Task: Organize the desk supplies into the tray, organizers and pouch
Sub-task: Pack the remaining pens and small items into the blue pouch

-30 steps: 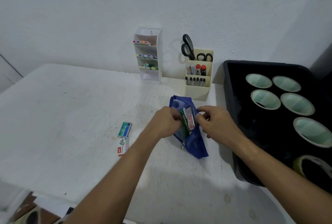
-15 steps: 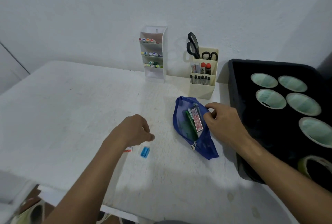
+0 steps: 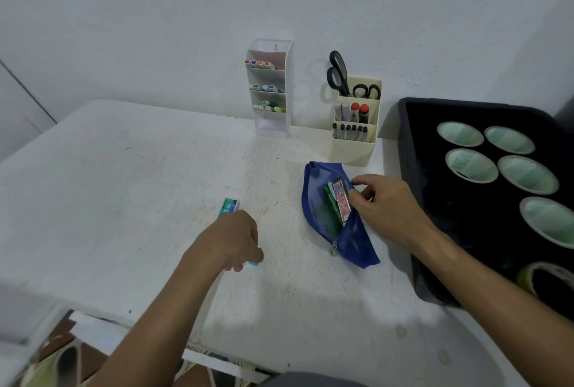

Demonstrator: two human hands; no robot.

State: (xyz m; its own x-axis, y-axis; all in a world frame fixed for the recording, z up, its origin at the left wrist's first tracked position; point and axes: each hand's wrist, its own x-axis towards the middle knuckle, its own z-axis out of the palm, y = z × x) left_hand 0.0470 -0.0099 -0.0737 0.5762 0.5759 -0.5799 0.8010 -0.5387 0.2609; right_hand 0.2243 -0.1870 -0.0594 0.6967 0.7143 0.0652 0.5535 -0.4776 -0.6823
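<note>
White table against a white wall. Blue mesh pouch lies near the middle of the table, unzipped, its opening facing up; zipper pull sits at the near end. Inside the pouch: a red-and-white small box and a green box beside it, both standing partly out of the opening. Right hand rests on the right edge of the pouch, thumb and forefinger curled and pinching the fabric at the opening, just beside the red-and-white box. Left hand is on the table well to the left of the pouch, fingers curled down round a small light-blue item, only a corner of which shows below the fingertips; what it is cannot be told. A green-and-white small box lies on the table just beyond the left hand, partly covered by it. At the back by the wall: a clear tiered organizer holding coloured markers in three tiers, and to its right a cream organizer with two pairs of black-handled scissors in the rear section, markers in the middle, dark pens in front. Black tray at the right of the table, touching or just beside the pouch side, holds several rolls of tape lying flat.
</note>
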